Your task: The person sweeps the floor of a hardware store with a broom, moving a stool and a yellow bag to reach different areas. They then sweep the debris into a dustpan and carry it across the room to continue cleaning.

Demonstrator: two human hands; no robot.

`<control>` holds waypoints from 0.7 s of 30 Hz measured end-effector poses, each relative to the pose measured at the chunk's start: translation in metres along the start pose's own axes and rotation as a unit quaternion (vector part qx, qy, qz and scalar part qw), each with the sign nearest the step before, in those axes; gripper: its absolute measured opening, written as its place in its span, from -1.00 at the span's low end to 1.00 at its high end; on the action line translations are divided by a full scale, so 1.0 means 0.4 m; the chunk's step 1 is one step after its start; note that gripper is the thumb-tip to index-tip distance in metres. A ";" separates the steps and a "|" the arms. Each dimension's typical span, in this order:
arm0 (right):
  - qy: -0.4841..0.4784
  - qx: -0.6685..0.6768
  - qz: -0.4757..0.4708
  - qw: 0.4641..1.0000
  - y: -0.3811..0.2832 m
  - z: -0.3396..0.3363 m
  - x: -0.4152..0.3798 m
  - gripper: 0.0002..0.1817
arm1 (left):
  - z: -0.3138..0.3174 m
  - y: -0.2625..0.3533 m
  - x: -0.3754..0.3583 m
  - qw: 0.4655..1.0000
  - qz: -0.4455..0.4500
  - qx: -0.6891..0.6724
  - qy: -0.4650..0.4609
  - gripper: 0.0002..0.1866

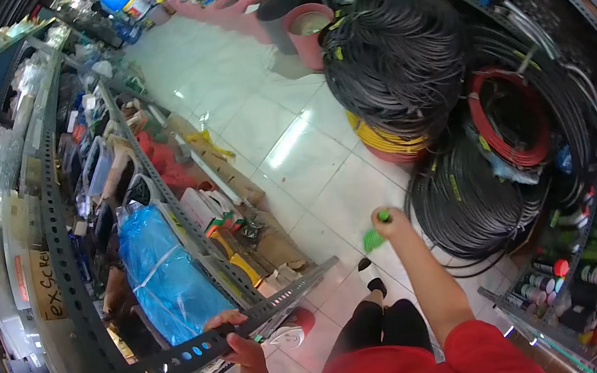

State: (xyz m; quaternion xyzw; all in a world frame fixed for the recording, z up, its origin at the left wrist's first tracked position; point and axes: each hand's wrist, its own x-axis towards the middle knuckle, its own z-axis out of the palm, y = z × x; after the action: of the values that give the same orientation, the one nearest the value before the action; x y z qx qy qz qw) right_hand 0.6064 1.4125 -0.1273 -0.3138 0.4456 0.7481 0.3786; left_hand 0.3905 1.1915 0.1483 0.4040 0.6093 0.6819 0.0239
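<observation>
My left hand (240, 344) grips the perforated metal shelf rail (177, 353) at the lower left, fingers over the top and thumb on the near side. Just beyond it on the shelf lies a blue plastic-wrapped bundle (169, 273) tied with pale string. My right hand (393, 223) is closed around the handle of a green brush (373, 240), held out above the tiled floor. Its green end shows below the fist, and the handle tip pokes out on top. Part of the handle is hidden by the fingers.
Coils of black cable (402, 57) are stacked at the right, with a yellow coil (387, 136) and a red coil (484, 122). A pink bucket (310, 36) stands behind. Cluttered shelves line both sides of the white tile floor (294, 156). Spray cans (541, 282) sit at lower right.
</observation>
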 end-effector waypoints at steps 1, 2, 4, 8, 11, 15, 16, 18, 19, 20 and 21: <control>0.023 0.000 0.002 1.000 0.023 0.072 -0.015 -0.88 | 0.004 0.005 0.001 1.000 -0.002 0.001 -0.002 -0.57; 0.005 -0.055 0.017 0.998 0.034 0.106 -0.009 -0.87 | 0.009 0.012 0.005 1.000 -0.004 0.002 -0.005 -0.57; -0.029 -0.216 0.041 0.975 0.020 0.118 0.002 -0.87 | 0.018 0.018 0.008 1.000 -0.005 0.026 -0.001 -0.55; -0.004 -0.592 0.015 0.806 0.034 0.087 -0.091 -0.90 | 0.032 0.039 0.007 0.998 -0.050 0.040 0.012 -0.55; 0.110 -0.622 0.120 0.766 0.077 0.127 -0.241 -0.92 | 0.056 0.052 -0.004 0.988 -0.095 0.095 0.073 -0.47; 0.084 -0.606 0.259 0.747 0.002 0.140 -0.139 -0.91 | 0.086 0.059 -0.006 0.964 -0.146 0.132 0.177 -0.38; 0.167 -0.441 0.336 0.815 -0.046 0.108 -0.001 -0.89 | 0.080 0.056 -0.009 0.958 -0.153 0.138 0.198 -0.37; 0.250 -0.352 0.385 0.816 -0.053 0.176 0.197 -0.89 | 0.107 0.056 0.000 0.933 -0.167 0.186 0.259 -0.32; 0.220 -0.340 0.366 0.838 -0.049 0.245 0.278 -0.89 | 0.100 0.054 -0.008 0.926 -0.170 0.215 0.260 -0.32; 0.279 -0.333 0.366 0.823 -0.026 0.342 0.340 -0.88 | 0.108 0.054 -0.010 0.913 -0.181 0.233 0.283 -0.36; 0.275 -0.379 0.351 0.811 0.012 0.440 0.352 -0.90 | 0.119 0.057 -0.009 0.897 -0.196 0.253 0.305 -0.40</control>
State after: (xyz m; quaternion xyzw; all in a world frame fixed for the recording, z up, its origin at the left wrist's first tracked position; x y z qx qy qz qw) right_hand 0.5064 1.6104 -0.1672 -0.4473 0.2918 0.8221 -0.1971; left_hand 0.4308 1.2224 0.1627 0.0413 0.8051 0.5765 -0.1330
